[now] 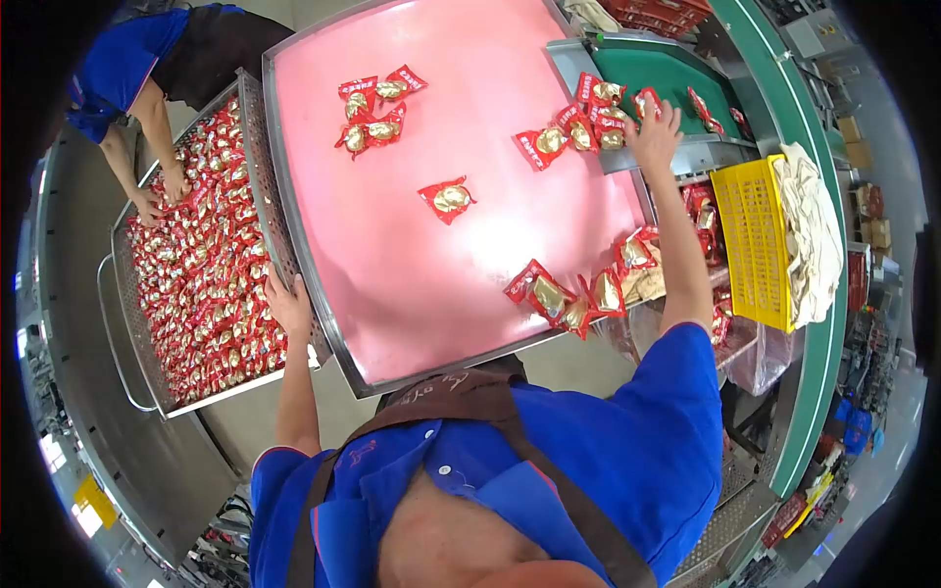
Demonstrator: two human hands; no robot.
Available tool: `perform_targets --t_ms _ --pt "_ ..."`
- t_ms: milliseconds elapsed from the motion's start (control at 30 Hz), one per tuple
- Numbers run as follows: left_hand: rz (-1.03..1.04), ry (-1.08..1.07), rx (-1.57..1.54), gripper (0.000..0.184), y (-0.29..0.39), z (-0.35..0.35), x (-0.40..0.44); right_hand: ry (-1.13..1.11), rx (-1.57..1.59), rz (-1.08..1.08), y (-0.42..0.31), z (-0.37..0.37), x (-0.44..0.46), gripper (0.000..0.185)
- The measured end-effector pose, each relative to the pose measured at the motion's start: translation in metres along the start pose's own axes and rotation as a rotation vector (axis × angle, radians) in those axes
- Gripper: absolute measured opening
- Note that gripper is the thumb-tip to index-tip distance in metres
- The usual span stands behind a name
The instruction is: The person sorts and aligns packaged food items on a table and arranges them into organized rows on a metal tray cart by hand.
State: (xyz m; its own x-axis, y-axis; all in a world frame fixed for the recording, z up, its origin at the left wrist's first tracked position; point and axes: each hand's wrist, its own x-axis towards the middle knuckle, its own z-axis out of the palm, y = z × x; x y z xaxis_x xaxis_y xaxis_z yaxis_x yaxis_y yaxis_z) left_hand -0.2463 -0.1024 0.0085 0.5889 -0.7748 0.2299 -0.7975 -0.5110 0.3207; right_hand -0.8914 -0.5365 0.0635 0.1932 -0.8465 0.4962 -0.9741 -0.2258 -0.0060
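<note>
My right hand (655, 137) reaches over the end of the green chute (676, 73), fingers spread over red-and-gold packets; one packet (646, 102) lies at its fingertips. Just left of it, several packets (580, 129) cluster on the pink table (392, 245). My left hand (289, 307) rests with its fingers apart at the table's left edge, beside the metal tray (257, 147) full of the same packets, and holds nothing. A lone packet (452, 199) lies mid-table, with a small group (372, 132) farther back and another group (549, 296) near the front right edge.
A co-worker (147, 69) in blue has both hands in the packets at the tray's far left. A yellow basket (750, 245) with pale cloth (809, 230) stands at the right, beside a long green rail (828, 363). Plastic bags (765, 358) hang below the basket.
</note>
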Motion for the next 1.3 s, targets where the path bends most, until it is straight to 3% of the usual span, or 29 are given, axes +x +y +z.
perform_targets --t_ms 100,167,300,367,433,467,567,767,867,1100,1133,1267,1300 --pt "-0.025 -0.028 -0.017 0.072 0.004 -0.006 0.0 -0.191 -0.111 0.161 0.013 0.027 0.055 0.083" --pt "-0.013 0.008 0.0 0.072 0.004 -0.003 0.0 -0.454 -0.045 0.345 0.014 0.05 0.078 0.092" --pt "0.009 -0.005 -0.023 0.073 0.004 -0.005 0.0 -0.597 0.143 0.348 -0.022 0.113 0.056 0.09" --pt "-0.015 -0.035 -0.035 0.072 0.006 -0.003 0.0 -0.455 -0.092 0.31 -0.083 0.08 0.028 0.07" --pt "-0.013 -0.032 -0.036 0.072 0.004 -0.004 0.0 -0.296 -0.061 0.323 -0.125 0.065 -0.01 0.049" --pt "-0.03 -0.041 -0.052 0.072 0.008 -0.006 0.0 -0.309 -0.06 0.316 -0.141 0.069 -0.028 0.049" --pt "-0.096 -0.098 -0.092 0.075 0.009 -0.007 0.002 -0.184 0.177 0.389 -0.2 0.062 -0.087 0.024" --pt "-0.15 -0.125 -0.07 0.078 0.01 -0.009 0.0 -0.359 0.325 0.239 -0.325 0.011 -0.167 0.035" --pt "-0.13 -0.11 -0.065 0.078 0.004 -0.007 -0.001 -0.454 0.565 0.224 -0.352 -0.022 -0.192 0.036" --pt "-0.126 -0.106 -0.117 0.08 0.004 -0.007 0.001 -0.294 0.641 0.31 -0.346 -0.037 -0.175 0.048" --pt "-0.116 -0.088 -0.117 0.08 0.003 -0.006 0.001 -0.48 0.53 0.275 -0.347 -0.03 -0.167 0.063" --pt "-0.134 -0.137 -0.132 0.081 -0.001 -0.009 -0.002 -0.379 0.433 0.17 -0.343 0.003 -0.156 0.054" --pt "-0.13 -0.139 -0.131 0.081 -0.006 -0.007 0.002 -0.364 0.682 0.26 -0.336 0.004 -0.147 0.05"
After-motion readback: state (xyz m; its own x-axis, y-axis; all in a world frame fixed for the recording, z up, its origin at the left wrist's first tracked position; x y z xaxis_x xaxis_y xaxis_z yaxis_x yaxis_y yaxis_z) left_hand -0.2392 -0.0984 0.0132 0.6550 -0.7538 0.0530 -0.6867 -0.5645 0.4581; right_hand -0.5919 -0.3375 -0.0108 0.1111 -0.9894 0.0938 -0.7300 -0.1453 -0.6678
